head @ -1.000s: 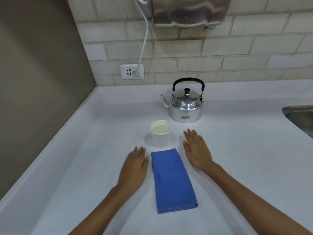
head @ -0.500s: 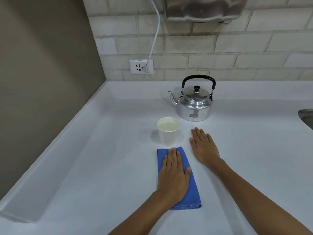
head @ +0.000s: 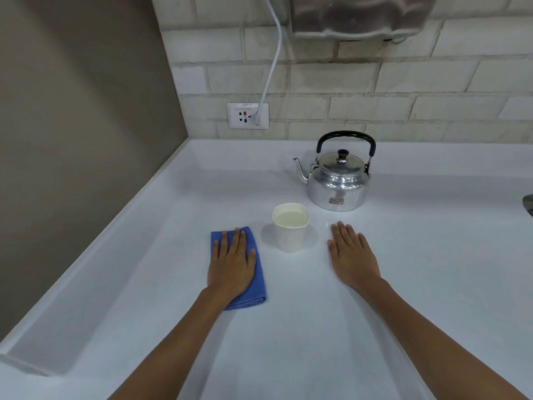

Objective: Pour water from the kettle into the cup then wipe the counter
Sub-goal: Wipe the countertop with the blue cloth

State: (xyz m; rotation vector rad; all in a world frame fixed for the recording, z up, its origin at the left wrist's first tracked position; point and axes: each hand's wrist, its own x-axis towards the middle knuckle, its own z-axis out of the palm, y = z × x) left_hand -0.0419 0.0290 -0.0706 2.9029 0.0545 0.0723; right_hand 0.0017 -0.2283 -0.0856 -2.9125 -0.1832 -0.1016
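Observation:
A silver kettle (head: 337,183) with a black handle stands upright near the back wall, spout pointing left. In front of it a white paper cup (head: 290,230) holds water. A folded blue cloth (head: 258,281) lies on the white counter (head: 432,269) left of the cup. My left hand (head: 232,264) presses flat on the cloth, fingers spread, covering most of it. My right hand (head: 352,255) rests flat on the bare counter to the right of the cup, holding nothing.
A brown wall bounds the counter on the left, behind a raised lip (head: 86,284). A wall socket (head: 247,115) with a white cable (head: 272,59) sits on the brick backsplash. A steel dispenser (head: 357,15) hangs above. A sink edge (head: 527,204) shows at far right.
My left hand went onto the cloth, then slid it left and forward, from in front of the cup to beside it. The right hand stayed flat on the counter.

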